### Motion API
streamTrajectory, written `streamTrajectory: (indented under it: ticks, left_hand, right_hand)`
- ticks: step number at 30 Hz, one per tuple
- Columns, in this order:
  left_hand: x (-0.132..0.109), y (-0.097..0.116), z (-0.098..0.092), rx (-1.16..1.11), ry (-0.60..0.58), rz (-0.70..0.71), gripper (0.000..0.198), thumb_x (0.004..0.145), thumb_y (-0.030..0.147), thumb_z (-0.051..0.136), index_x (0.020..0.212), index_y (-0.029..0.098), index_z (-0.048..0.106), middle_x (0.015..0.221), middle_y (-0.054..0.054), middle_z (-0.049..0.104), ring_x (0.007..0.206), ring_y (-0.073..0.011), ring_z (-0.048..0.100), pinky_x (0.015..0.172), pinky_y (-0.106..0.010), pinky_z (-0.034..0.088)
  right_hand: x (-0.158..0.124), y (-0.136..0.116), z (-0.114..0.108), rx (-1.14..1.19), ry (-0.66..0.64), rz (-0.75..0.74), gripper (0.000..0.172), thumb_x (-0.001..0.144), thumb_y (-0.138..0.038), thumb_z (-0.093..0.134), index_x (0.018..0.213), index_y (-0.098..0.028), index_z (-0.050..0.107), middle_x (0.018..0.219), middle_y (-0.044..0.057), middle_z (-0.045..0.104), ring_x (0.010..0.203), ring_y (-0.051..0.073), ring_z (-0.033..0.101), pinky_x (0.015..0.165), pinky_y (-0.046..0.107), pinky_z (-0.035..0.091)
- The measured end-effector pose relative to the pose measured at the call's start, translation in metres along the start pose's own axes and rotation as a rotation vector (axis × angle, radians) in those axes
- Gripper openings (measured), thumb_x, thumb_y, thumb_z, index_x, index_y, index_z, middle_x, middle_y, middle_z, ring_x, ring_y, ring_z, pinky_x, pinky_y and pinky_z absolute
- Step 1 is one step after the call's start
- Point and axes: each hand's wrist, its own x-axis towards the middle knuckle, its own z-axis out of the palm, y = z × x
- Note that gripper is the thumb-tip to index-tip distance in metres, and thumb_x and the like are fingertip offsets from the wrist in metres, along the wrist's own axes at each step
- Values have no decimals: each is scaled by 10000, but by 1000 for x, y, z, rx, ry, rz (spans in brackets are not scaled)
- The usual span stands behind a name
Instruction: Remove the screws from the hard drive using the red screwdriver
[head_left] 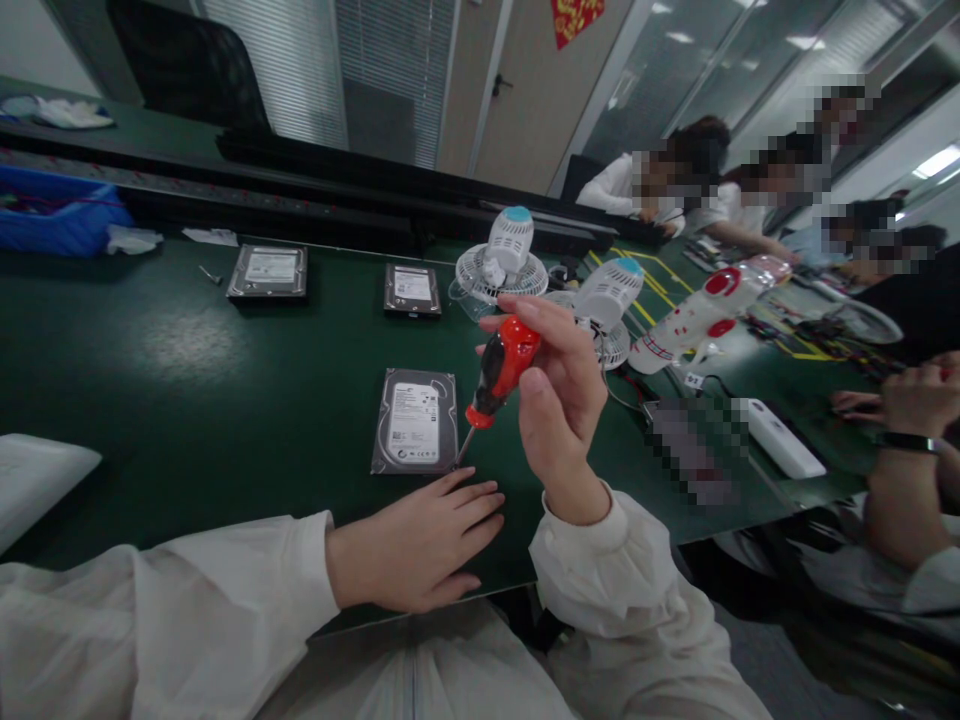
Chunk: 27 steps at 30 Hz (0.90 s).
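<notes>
My right hand (559,390) grips the red and black handle of a screwdriver (504,370), which tilts down to the left. Its tip reaches the lower right corner of a hard drive (414,422) lying label up on the green table. Just below that corner, my left hand (427,540) rests palm down with its fingers spread, the index fingertip close to the screwdriver's tip. Farther back lie a second hard drive (412,290) and, to the left, a third one (268,272). A small metal piece (211,275) sits beside the third drive.
White fans (510,250) stand behind my right hand, with a red and white bottle (705,310) to their right. A white power bank (781,438) lies at the right. A blue bin (60,215) is back left. Other people sit along the right side.
</notes>
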Motion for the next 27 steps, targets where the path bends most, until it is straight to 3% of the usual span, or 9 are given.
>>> streamTrajectory:
  ticks: [2,7,13,18,23,27]
  left_hand:
    - [0,0,0,-2,-4,0,592,997,460,491,1419,46,512,1487,-212,548,1406,-320,489,1214,-481,267]
    - [0,0,0,2,2,1,590,999,466,487,1418,50,512,1485,-210,550,1407,-322,487,1212,-483,268]
    - [0,0,0,5,2,1,583,1000,463,485,1408,48,518,1485,-213,550,1405,-322,489,1213,-484,265]
    - [-1,1,0,3,1,1,580,998,466,489,1407,55,519,1482,-206,555,1404,-322,491,1213,-482,263]
    - [-1,1,0,0,7,-2,584,996,464,493,1412,54,517,1481,-206,556,1400,-320,494,1213,-481,269]
    - [-2,1,0,-5,11,1,586,994,462,497,1414,53,517,1484,-207,553,1404,-319,490,1211,-480,279]
  right_hand:
    - [0,0,1,24,-29,29,371,1001,-288,465,1362,-292,548,1332,81,582,1203,253,624,882,465,640]
    - [2,0,2,-46,95,-91,453,844,-276,738,1279,-315,618,1128,48,595,1059,208,608,701,310,618]
    - [-1,-2,1,56,-44,35,383,996,-302,480,1375,-290,539,1317,91,567,1139,245,633,843,452,637]
    - [-2,-1,0,-16,50,-67,433,858,-313,708,1281,-287,622,1138,69,559,1045,220,584,712,352,633]
    - [-1,-4,1,87,-63,38,386,989,-267,459,1364,-283,548,1314,94,561,1144,237,622,861,459,628]
    - [-1,-4,1,-33,38,-41,425,868,-266,691,1284,-316,618,1129,60,566,1022,207,594,721,359,628]
